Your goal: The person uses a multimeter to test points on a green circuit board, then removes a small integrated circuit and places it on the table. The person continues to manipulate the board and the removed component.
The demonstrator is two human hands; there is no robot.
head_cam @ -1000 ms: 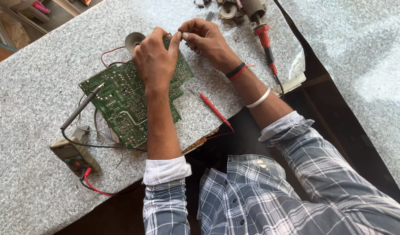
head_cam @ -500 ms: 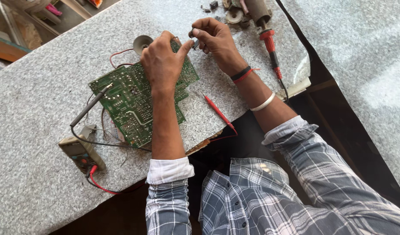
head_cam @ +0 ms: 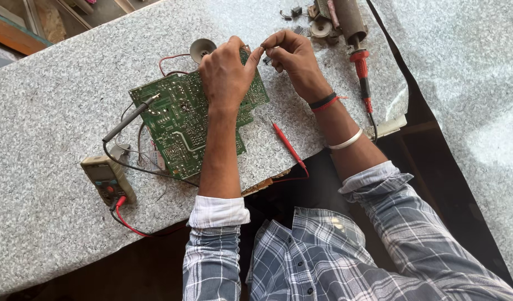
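On the speckled desk (head_cam: 56, 111), from left: multimeter (head_cam: 107, 179) with black probe (head_cam: 129, 119) lying on the green circuit board (head_cam: 192, 125), red probe (head_cam: 287, 146) loose at the near edge, soldering iron (head_cam: 361, 67) at right. Above the board's far corner, left hand (head_cam: 226, 78) and right hand (head_cam: 293, 58) fingertip to fingertip, both pinching a small dark component (head_cam: 266, 58), too small to identify. Best done with a light pinch, wrists steady, leads kept straight.

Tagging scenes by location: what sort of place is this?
Likely an electronics repair bench. A bare green circuit board lies on the speckled stone worktop, a multimeter with its probes beside it, and a red-handled soldering iron near the hands.
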